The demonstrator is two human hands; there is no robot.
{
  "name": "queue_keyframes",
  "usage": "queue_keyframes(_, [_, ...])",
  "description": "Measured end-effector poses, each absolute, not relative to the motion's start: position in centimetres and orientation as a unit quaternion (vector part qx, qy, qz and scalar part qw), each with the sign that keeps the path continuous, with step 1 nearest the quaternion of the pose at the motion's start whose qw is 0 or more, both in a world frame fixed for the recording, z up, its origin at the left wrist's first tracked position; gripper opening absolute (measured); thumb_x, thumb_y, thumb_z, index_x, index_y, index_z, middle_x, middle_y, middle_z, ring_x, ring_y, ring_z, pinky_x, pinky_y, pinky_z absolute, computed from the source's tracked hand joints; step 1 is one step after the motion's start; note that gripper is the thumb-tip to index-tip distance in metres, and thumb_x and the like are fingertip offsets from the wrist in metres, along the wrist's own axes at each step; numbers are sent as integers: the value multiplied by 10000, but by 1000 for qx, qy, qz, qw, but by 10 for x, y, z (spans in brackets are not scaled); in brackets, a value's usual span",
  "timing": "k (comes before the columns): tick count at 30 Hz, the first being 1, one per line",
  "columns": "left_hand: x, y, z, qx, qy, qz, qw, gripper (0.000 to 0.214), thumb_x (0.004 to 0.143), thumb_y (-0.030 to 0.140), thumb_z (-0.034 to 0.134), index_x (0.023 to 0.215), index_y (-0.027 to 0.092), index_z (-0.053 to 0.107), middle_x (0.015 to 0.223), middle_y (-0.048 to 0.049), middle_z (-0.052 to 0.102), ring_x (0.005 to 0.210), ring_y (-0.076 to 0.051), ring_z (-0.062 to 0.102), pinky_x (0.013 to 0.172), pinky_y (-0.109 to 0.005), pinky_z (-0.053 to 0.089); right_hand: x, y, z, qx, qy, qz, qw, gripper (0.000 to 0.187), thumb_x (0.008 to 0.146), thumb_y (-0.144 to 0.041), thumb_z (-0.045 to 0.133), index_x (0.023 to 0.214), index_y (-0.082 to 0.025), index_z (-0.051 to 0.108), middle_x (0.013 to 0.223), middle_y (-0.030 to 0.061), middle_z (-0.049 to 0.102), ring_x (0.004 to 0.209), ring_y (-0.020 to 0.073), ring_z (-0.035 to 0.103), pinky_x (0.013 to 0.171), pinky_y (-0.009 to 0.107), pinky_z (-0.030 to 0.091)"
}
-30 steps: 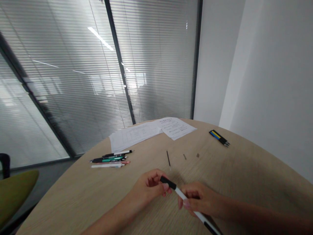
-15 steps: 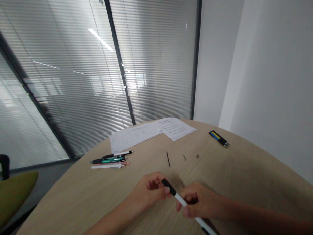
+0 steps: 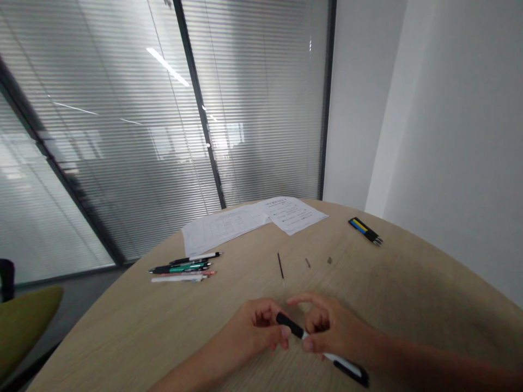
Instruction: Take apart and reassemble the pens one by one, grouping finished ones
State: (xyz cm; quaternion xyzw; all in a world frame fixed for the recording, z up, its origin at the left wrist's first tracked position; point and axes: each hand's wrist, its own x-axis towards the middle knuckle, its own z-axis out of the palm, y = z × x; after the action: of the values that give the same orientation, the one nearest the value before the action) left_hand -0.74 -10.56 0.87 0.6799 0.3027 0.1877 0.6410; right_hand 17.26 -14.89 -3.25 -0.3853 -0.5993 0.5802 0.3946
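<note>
the left hand (image 3: 258, 328) has its thumb and fingers pinching the black sleeve (image 3: 290, 325) at one end of the pen (image 3: 349, 370), and here on the other side is the right hand (image 3: 332, 329), thumb pressed on the white barrel, index finger stretched out free past the pen, the rest curled in. exactly how those curled fingers meet the barrel, one cannot tell. the pen itself slants just above the near part of the table (image 3: 408, 294), held between both hands, its clip end poking out below the right palm.

it looks a light one, stiff along its length, probably hard smooth plastic on the white part and so a bit slippery; the black sleeve seems the better purchase, likely grippier. best hold: sleeve in one pinch, barrel in the other close to the join, clip left alone since it could snap.

and just beyond the hands, a thin dark refill (image 3: 280, 265), then what looks like a small spring (image 3: 308, 262) and a tiny piece (image 3: 329, 260), too small to name, all easily rolled or lost. off left, a bunch of pens (image 3: 180, 268).
</note>
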Motion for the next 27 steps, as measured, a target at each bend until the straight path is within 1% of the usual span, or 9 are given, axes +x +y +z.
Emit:
queue_keyframes(3, [-4,-113,6,683,287,164,651,322,613,447,627,663,138,551,519,42,527,472,-62,442,486,-181,321,172,-152,-30,-388,-617,549,409,581,590,-407,679,1106,-219,489,494,-95,446,396,55,406,403,167,339])
queue_keyframes(6, [0,-121,5,695,282,134,647,308,649,443,579,653,135,566,540,30,528,471,-58,421,495,-184,328,173,-156,-25,-407,-649,486,421,440,649,-409,626,1044,-223,568,502,-70,464,428,70,426,439,189,351])
queue_keyframes(9, [2,-126,5,698,292,122,642,284,641,423,578,667,140,563,568,26,531,475,-60,406,497,-188,325,174,-156,-18,-459,-640,426,445,427,717,-422,537,1087,-209,550,508,-46,522,442,87,440,454,205,357])
queue_keyframes(11, [1,-127,5,707,310,127,623,254,640,394,578,672,143,562,592,22,536,505,-68,418,513,-194,323,174,-153,-14,-490,-616,403,466,426,751,-438,474,1094,-194,537,527,-26,568,440,95,446,443,208,353])
queue_keyframes(14, [0,-124,4,734,333,161,569,207,647,349,562,682,145,567,628,15,533,577,-93,448,561,-209,332,175,-146,-12,-509,-576,372,520,395,780,-462,411,1012,-172,546,561,5,609,454,112,474,441,219,363])
queue_keyframes(18, [-1,-122,2,765,349,187,507,216,672,335,539,779,152,580,671,5,542,633,-122,471,585,-222,350,175,-144,-10,-509,-524,356,583,362,787,-483,396,957,-174,476,639,34,644,486,133,496,483,250,404])
queue_keyframes(21, [-3,-123,1,788,334,188,483,264,692,328,526,895,166,574,789,-19,581,718,-145,498,642,-238,373,172,-150,-7,-501,-519,360,592,327,791,-495,388,893,-190,444,722,53,656,533,146,523,536,274,428])
queue_keyframes(23, [-3,-125,2,806,320,181,464,289,694,313,530,944,173,564,847,-25,587,759,-153,504,681,-245,376,170,-154,-5,-494,-529,361,588,321,790,-510,382,850,-198,429,721,54,652,541,150,532,544,280,433])
queue_keyframes(27, [-3,-128,4,818,341,150,438,212,730,318,487,822,158,590,686,0,552,642,-130,482,588,-217,364,168,-160,-6,-457,-576,361,574,303,786,-511,391,812,-210,418,653,27,630,564,150,543,562,275,443])
